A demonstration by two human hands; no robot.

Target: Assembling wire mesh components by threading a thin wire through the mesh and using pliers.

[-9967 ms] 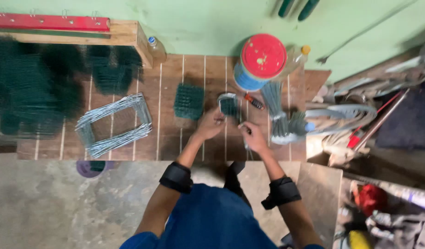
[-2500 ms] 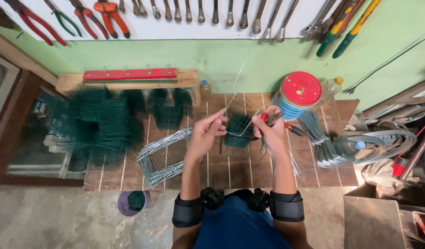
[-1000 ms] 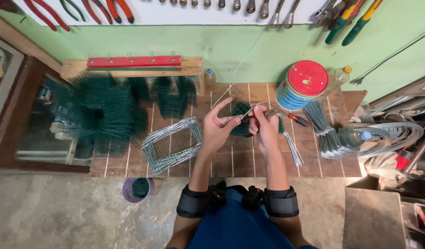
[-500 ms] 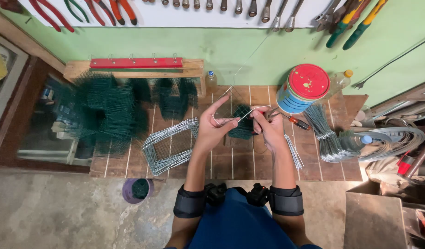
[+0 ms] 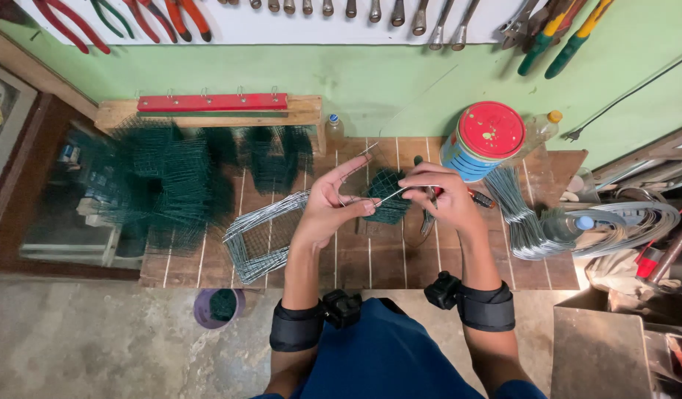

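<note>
Left hand (image 5: 332, 201) pinches green mesh piece (image 5: 389, 194) above slatted bench (image 5: 370, 255), fingers closed on edge; right hand (image 5: 438, 193) grips thin wire (image 5: 406, 190) with pliers tucked under. Judgement: keep mesh steady, wire taut, feed through edge cell squarely

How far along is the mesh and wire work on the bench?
Done, by the look of it: a stack of dark green mesh pieces at bench left. In hand: the left hand and right hand work a thin wire at a small green mesh piece. Left: bare wire frames and a bundle of cut wires.
</note>
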